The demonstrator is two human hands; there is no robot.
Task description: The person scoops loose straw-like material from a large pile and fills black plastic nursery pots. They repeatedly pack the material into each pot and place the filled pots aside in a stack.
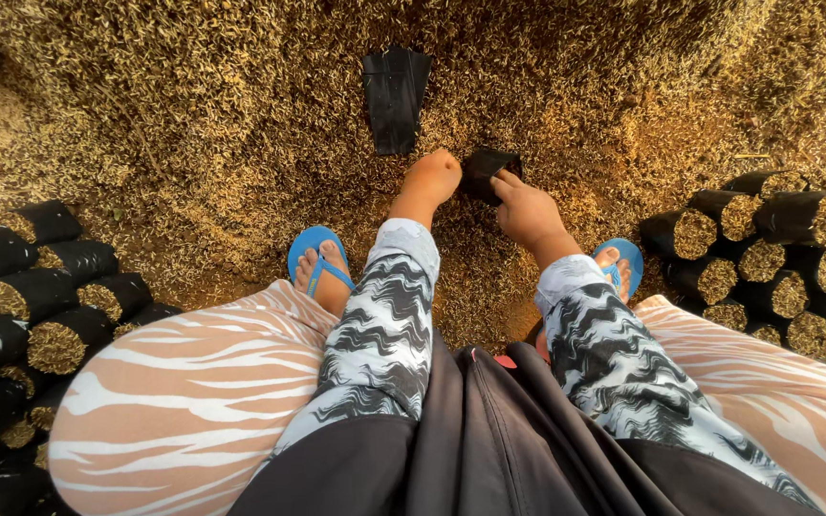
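left hand scooping into the husk pile, fingers buried, can't tell their state | right hand fingers pinching a small black bag at 12 o'clock, being filled | empty bags waiting beyond | filled bags lying at 3 and 9 o'clock

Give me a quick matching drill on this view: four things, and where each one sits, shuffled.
Things:
1. small black bag
2. flat stack of black bags
3. left hand
4. filled bags on the right

Places or states:
A. lying flat on the husk pile, beyond both hands
B. stacked on their sides, open ends showing husk
C. held open by the right hand
D. pressed into the husks beside the small bag

Pairs: 1-C, 2-A, 3-D, 4-B
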